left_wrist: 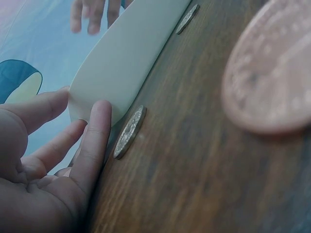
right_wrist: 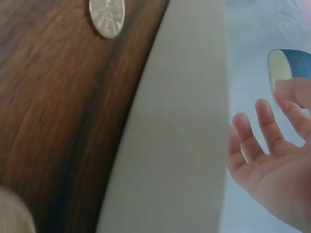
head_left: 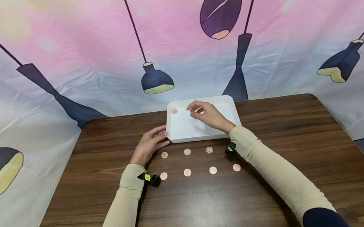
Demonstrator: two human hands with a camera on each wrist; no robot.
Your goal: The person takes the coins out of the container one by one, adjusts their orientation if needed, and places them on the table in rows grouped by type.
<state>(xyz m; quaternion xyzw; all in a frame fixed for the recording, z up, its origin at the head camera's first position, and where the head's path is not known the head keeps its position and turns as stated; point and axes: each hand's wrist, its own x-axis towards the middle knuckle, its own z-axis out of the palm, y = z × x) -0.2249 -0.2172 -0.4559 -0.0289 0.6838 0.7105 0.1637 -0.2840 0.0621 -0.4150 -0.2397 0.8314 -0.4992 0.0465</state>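
A white tray (head_left: 201, 137) stands at the table's back edge, a copper coin (head_left: 174, 111) lying in its far left corner. My left hand (head_left: 151, 144) touches the tray's near left corner with extended fingers; in the left wrist view the fingertips (left_wrist: 101, 110) rest against its outer wall. Over the tray hovers my right hand (head_left: 210, 116), its fingers loosely bent and spaced from the thumb, with nothing seen between them. In front of the tray lie three pale metal coins (head_left: 187, 151) in a row. Nearer me runs a second row of several coins (head_left: 187, 172), mostly copper.
The dark wooden table (head_left: 206, 208) carries everything. Directly behind it hangs a printed cloth (head_left: 110, 76) with lamp drawings. A wrist camera (head_left: 152, 179) on my left wrist sits close to the leftmost near coin (head_left: 163, 176).
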